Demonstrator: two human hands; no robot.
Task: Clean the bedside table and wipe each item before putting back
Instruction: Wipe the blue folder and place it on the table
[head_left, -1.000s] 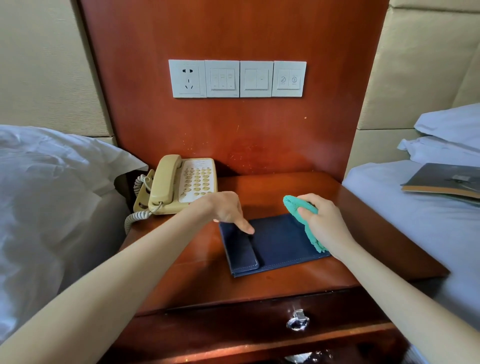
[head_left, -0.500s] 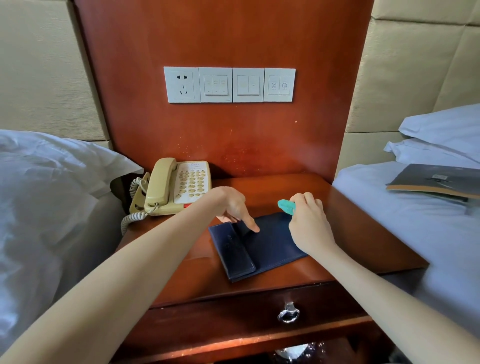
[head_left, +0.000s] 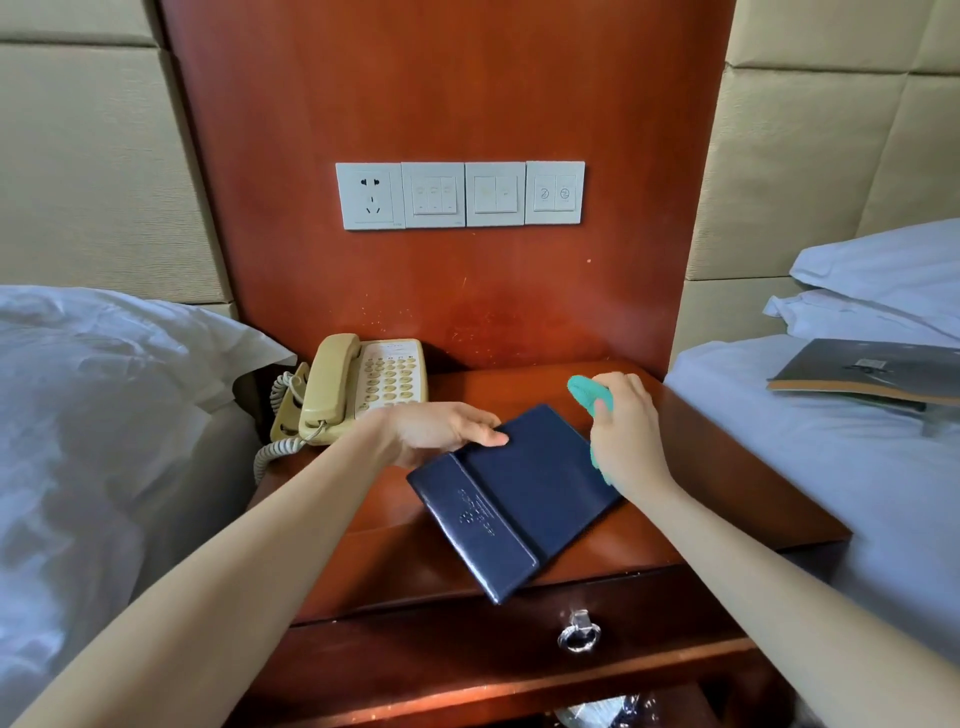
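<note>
Two hands work one dark blue folder (head_left: 511, 499): the left hand (head_left: 441, 431) grips its far corner, tipping it up off the bench (head_left: 727, 467), likely to free the wood beneath. The right hand (head_left: 623, 436) clutches a green cloth (head_left: 584, 392) at the folder's right edge. The drawer (head_left: 467, 649) below sits closed, contents unseen.

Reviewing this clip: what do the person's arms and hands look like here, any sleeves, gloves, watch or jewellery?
Both forearms are bare as far as the frame shows: no sleeves in view. The left hand and right hand wear no gloves, and no watch, bracelet or ring is visible. Nails look short and unpainted where visible.
</note>
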